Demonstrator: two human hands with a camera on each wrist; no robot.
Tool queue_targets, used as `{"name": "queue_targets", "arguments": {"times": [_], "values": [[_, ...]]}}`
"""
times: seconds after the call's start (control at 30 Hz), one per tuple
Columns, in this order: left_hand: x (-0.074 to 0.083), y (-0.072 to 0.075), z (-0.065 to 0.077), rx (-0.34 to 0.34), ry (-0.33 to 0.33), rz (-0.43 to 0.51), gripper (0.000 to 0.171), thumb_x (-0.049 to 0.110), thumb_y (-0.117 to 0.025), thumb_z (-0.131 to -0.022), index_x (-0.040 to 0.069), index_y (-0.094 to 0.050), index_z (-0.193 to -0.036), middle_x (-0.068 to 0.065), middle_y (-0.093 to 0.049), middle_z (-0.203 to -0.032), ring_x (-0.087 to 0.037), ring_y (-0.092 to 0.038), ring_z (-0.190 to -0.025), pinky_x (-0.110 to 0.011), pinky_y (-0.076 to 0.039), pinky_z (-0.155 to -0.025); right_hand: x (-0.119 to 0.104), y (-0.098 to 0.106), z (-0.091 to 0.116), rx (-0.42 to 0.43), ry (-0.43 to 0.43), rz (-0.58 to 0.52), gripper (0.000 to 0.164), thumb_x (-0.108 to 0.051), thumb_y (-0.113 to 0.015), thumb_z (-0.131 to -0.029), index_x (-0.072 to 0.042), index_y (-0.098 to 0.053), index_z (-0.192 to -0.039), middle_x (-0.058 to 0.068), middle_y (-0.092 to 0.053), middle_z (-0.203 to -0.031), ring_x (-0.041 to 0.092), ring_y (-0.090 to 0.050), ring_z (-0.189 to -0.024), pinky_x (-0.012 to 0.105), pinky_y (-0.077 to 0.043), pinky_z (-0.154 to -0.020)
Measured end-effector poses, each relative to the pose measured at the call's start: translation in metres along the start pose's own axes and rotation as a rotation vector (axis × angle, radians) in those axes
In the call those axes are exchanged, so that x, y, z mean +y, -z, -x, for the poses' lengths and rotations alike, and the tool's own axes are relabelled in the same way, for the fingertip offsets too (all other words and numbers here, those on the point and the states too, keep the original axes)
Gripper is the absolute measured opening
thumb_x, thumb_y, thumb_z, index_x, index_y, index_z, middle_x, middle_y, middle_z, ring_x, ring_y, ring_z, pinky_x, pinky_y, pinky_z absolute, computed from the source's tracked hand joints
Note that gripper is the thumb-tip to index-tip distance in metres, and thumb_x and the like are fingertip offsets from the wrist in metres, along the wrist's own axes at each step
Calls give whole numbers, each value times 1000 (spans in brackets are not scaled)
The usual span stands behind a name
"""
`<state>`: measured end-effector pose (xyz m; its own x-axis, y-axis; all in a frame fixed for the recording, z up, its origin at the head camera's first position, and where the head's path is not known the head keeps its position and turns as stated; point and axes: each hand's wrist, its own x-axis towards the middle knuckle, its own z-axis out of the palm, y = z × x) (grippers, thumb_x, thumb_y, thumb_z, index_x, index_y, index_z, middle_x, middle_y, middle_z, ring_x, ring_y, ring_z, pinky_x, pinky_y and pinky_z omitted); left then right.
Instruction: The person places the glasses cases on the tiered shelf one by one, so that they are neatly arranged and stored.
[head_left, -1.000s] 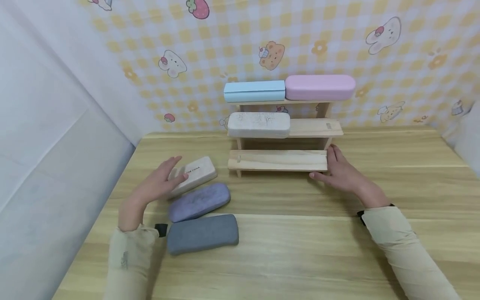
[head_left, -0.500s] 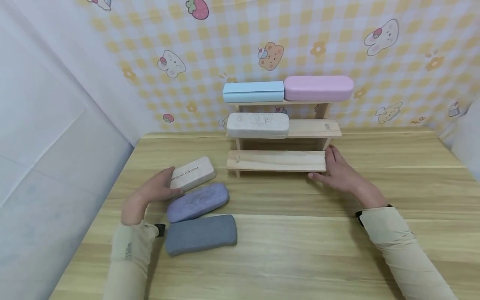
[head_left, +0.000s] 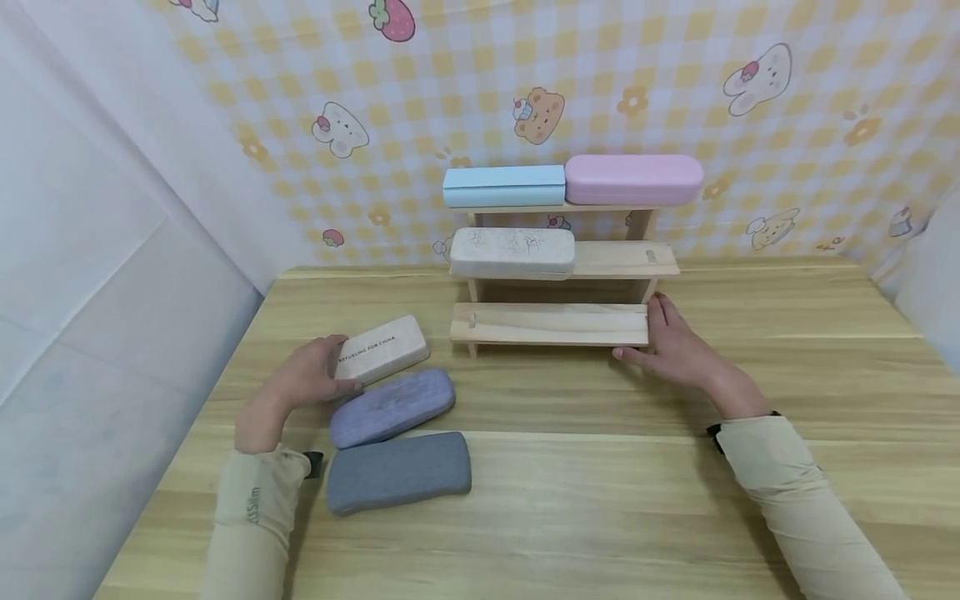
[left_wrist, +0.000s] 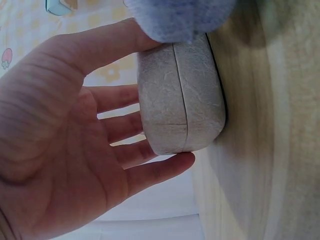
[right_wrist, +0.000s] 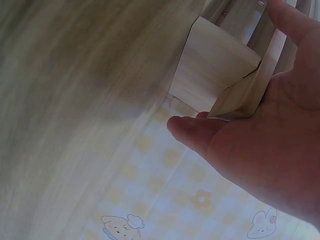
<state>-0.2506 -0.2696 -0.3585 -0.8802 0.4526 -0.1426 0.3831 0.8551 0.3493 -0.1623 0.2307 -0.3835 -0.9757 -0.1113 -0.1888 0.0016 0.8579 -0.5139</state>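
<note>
My left hand [head_left: 309, 373] grips the near-left end of a whitish glasses case [head_left: 384, 348] lettered "REFUELING FOR CHINA". In the left wrist view the thumb lies on one side of this glasses case [left_wrist: 167, 110] and the fingers on the other; it rests on the table. Just in front lie a purple glasses case [head_left: 393, 408] and a grey-blue one. My right hand [head_left: 675, 346] holds the right end of the lowest step of a three-tier wooden shelf [head_left: 555, 323], thumb at the front edge. The right wrist view shows the palm against the shelf end [right_wrist: 245, 95].
On the top tier sit a light blue case [head_left: 504, 187] and a pink case [head_left: 633, 180]. A white patterned case [head_left: 512, 252] occupies the middle tier's left half. The grey-blue case [head_left: 399, 472] lies nearest me. A checked cloth [head_left: 420, 100] hangs behind the shelf.
My left hand has come down from above the whitish glasses case and closed round its near-left end. The right hand keeps its place at the shelf; the head view has shifted slightly.
</note>
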Motion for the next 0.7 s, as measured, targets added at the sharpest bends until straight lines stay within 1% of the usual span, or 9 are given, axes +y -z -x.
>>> {"name": "queue_targets", "arguments": {"times": [0.13,0.4,0.57,0.7], "values": [[0,-1,-1,-2,-10,1,81,23,-82,-78,-20,-45,-135,-36,-61,-121,-44,-60,-105,-59,-46,-98,0,0,1,3,-1,6,112,-50,-60,-98,17,12,-152,43,9,-159,59,-2,-149,67,-18,-118],[4,0,1,-12,-8,9,81,26,-83,-79,-18,-46,-136,-36,-62,-123,-46,-61,-110,-59,-46,-99,0,-2,1,11,2,13,110,-49,-59,-98,18,10,-152,44,7,-159,60,-5,-148,67,-19,-119],[5,5,4,14,-19,17,84,27,-84,-78,-19,-45,-136,-37,-60,-125,-47,-59,-110,-60,-45,-99,-1,-1,1,-2,5,12,111,-51,-58,-99,18,12,-152,43,10,-159,60,-3,-149,67,-18,-118],[6,8,5,37,-24,17,82,26,-83,-79,-17,-45,-138,-36,-60,-125,-44,-59,-108,-60,-46,-97,-2,-1,1,-2,2,11,110,-50,-58,-99,17,12,-152,42,11,-160,59,-3,-149,67,-18,-119]]}}
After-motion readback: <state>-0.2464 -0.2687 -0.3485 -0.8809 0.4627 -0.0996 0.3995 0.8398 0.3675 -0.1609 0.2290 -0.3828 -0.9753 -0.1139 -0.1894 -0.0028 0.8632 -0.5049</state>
